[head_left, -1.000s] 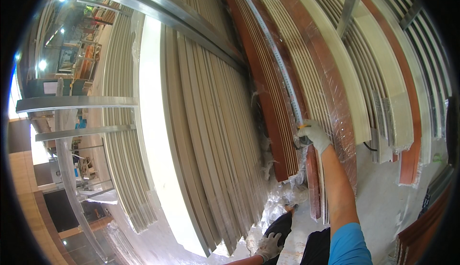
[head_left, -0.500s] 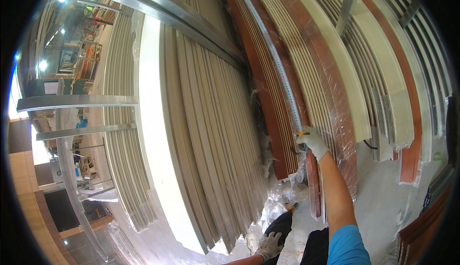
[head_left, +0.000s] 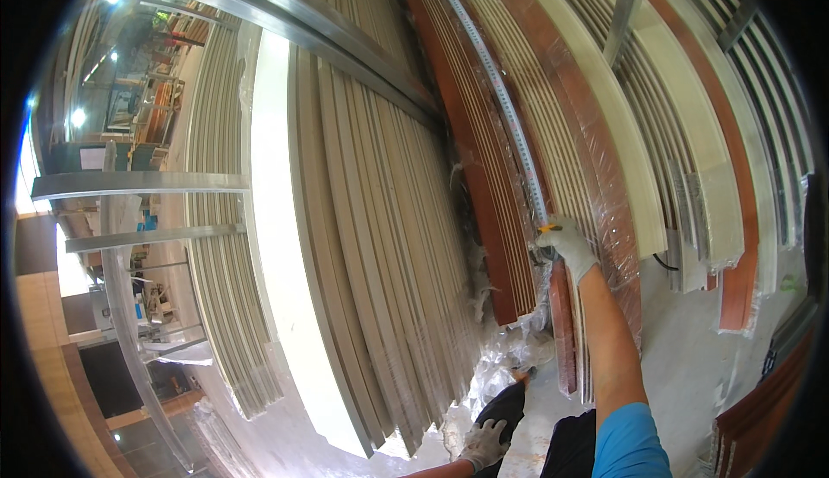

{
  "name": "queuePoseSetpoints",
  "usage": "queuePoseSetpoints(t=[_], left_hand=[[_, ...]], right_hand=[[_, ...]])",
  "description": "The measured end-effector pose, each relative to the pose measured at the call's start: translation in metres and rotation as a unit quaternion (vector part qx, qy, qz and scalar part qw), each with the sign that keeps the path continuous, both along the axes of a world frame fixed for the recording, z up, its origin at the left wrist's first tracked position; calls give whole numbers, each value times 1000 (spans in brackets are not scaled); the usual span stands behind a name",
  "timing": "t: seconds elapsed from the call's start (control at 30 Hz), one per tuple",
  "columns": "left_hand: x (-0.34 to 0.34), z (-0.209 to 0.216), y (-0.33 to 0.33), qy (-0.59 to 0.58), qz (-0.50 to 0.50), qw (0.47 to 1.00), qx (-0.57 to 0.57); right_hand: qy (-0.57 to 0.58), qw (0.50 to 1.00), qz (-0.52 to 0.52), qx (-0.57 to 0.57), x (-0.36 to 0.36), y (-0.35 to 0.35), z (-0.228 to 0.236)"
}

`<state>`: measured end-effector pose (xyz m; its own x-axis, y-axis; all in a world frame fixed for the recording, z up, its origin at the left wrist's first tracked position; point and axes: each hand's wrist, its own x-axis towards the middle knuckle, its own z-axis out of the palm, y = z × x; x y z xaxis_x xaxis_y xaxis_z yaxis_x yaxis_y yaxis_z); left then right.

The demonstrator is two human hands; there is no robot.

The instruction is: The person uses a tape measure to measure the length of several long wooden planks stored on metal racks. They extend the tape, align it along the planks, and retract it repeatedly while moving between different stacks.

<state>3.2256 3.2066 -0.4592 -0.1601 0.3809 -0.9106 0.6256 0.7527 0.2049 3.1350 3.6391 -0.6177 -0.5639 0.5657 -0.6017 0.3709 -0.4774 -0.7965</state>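
My right hand [head_left: 572, 249], in a pale work glove, is closed round a tape measure [head_left: 547, 229]; a bit of its yellow and dark case shows, while the rest is hidden by the fingers. From it the pale blade [head_left: 501, 89] runs far up along a stack of reddish-brown and cream boards [head_left: 570, 132] wrapped in clear film. Beside the hand, a narrow reddish-brown board [head_left: 563, 331] juts toward me. My left hand [head_left: 485, 443], gloved too, lies with its fingers spread on my dark trouser leg [head_left: 503, 409], holding nothing.
Left of the blade stand long beige boards [head_left: 380, 219] with a bright white one [head_left: 285, 219] at their edge. Metal bars [head_left: 285, 12] cross above and at the left. Crumpled clear film [head_left: 501, 361] lies on the floor near my foot. More wrapped boards [head_left: 717, 176] stand at right.
My right hand has shifted slightly farther away with the tape measure. The blade has swung a little to the right. My left hand stays on my leg.
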Motion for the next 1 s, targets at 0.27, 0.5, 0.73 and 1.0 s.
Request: queuePoseSetpoints(t=[0.27, 0.5, 0.73, 1.0], left_hand=[[1, -1, -2, -6, 7, 1000, 5], [-2, 3, 3, -18, 10, 1000, -6], [2, 1, 0, -4, -1, 1000, -2], [3, -1, -1, -9, 14, 1000, 5]], right_hand=[[34, 984, -35, -171, 2, -3, 21], [37, 990, -5, -137, 4, -16, 12], [57, 987, 3, -149, 6, -15, 12], [45, 992, 8, -117, 6, -12, 12]])
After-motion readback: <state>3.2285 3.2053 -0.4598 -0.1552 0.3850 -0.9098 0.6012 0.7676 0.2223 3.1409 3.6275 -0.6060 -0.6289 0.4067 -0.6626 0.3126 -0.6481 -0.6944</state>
